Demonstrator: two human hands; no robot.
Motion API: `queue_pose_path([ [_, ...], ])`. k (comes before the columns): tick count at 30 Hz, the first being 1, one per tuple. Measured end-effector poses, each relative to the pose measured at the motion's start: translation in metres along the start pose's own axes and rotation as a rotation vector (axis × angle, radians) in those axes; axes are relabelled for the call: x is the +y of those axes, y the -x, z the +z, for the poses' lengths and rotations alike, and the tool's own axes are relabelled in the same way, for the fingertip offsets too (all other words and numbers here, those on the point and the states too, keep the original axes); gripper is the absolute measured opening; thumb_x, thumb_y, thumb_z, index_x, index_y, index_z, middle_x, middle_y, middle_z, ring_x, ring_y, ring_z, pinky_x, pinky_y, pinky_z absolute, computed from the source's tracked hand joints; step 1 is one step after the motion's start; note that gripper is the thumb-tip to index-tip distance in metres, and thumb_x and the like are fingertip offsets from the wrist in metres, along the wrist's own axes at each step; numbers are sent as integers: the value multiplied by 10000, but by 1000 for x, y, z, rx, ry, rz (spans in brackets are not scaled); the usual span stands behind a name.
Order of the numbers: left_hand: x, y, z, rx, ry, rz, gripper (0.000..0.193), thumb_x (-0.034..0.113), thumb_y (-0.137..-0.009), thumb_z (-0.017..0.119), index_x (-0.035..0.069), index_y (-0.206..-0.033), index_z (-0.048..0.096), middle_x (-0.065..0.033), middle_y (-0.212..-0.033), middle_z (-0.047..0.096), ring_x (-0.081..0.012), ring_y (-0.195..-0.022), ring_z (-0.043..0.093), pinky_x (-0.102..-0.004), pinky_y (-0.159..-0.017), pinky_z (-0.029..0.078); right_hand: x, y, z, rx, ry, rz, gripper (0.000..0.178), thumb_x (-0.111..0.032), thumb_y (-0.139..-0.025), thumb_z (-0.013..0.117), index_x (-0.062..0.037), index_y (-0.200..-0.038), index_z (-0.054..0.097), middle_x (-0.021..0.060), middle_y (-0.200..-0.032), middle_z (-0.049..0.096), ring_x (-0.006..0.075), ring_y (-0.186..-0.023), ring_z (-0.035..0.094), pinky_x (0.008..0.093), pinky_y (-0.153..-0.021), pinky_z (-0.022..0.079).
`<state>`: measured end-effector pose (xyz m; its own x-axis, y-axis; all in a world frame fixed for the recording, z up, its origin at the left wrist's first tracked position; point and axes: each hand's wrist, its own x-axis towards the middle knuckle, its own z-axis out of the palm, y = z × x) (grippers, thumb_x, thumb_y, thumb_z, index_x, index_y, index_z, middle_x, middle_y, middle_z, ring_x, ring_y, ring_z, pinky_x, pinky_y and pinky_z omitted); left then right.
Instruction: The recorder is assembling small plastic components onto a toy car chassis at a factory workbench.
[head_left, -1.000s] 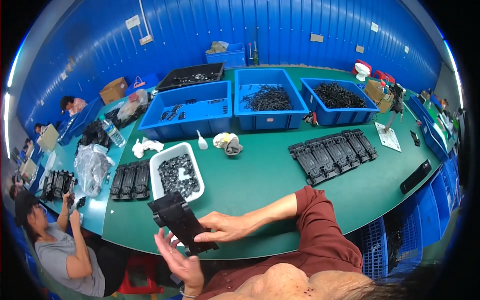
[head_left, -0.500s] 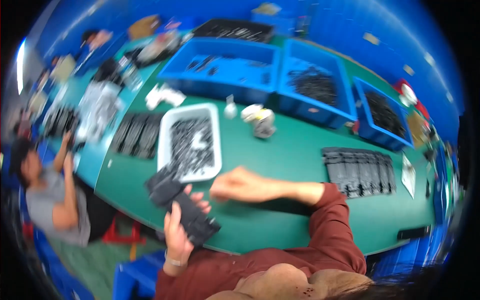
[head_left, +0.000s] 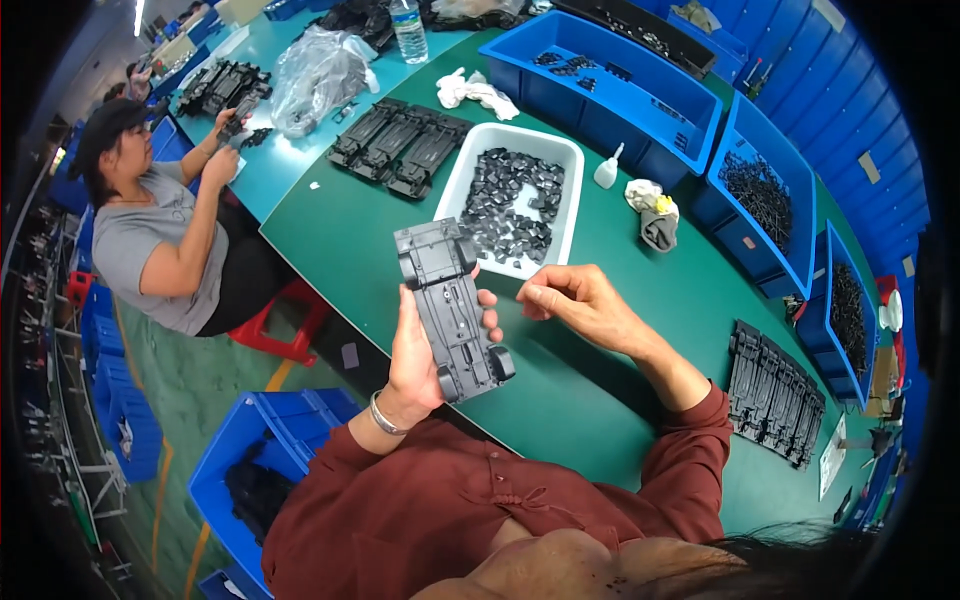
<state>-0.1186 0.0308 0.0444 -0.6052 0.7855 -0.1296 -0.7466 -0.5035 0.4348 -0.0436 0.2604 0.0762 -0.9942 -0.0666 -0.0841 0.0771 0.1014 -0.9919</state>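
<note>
Centrally, our left hand (head_left: pixel 412 345) grips a chassis (head_left: pixel 452 310); our right hand (head_left: pixel 595 308) hangs curled beside it, whether empty we can't tell. Upper centre, a tray (head_left: pixel 571 190) holds black pieces (head_left: pixel 503 180); at right, bins (head_left: pixel 770 262) hold dark parts (head_left: pixel 755 190).

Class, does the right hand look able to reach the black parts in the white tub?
Probably yes: the right hand is near the open white tub, and nothing seems to cover the black parts inside.
</note>
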Motion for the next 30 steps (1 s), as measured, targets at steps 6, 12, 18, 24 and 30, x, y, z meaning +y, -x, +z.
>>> queue_pose_path([
  [6,16,15,-11,2,110,6,721,526,-1085,414,-44,-1520,343,-70,-1051,559,-177,-861,510,-318,-789,478,-3,0,23,0,16,5,280,-233,-1070,582,24,-1059,692,34,-917,696,86,-849,615,255,-792,518],
  [12,35,39,-23,104,-63,108,414,331,-1067,573,-10,-1300,543,-42,-936,517,-178,-817,472,-320,-748,448,-13,-3,50,-27,62,-13,291,-250,-1067,591,21,-1066,695,37,-934,705,90,-873,633,257,-813,528],
  [18,48,59,-37,94,-311,156,201,146,-1058,570,15,-1209,581,-112,-1196,687,-184,-1069,693,-379,-949,580,-11,-16,79,-79,59,-27,309,-263,-1078,571,24,-1101,682,37,-932,700,87,-856,627,260,-804,528],
  [24,51,74,-28,92,-407,277,211,91,-1064,521,-33,-1232,543,-148,-1188,681,-190,-1025,703,-357,-919,590,-6,-26,113,-203,-138,32,232,-209,-1067,581,8,-1125,639,-13,-898,604,72,-816,562,260,-781,498],
  [30,49,81,-32,78,-455,352,243,114,-1060,524,-19,-1263,531,-149,-1219,673,-206,-1090,691,-372,-972,570,3,-31,122,-170,-130,7,229,-201,-1043,622,14,-1122,640,-13,-921,622,68,-841,560,268,-768,489],
])
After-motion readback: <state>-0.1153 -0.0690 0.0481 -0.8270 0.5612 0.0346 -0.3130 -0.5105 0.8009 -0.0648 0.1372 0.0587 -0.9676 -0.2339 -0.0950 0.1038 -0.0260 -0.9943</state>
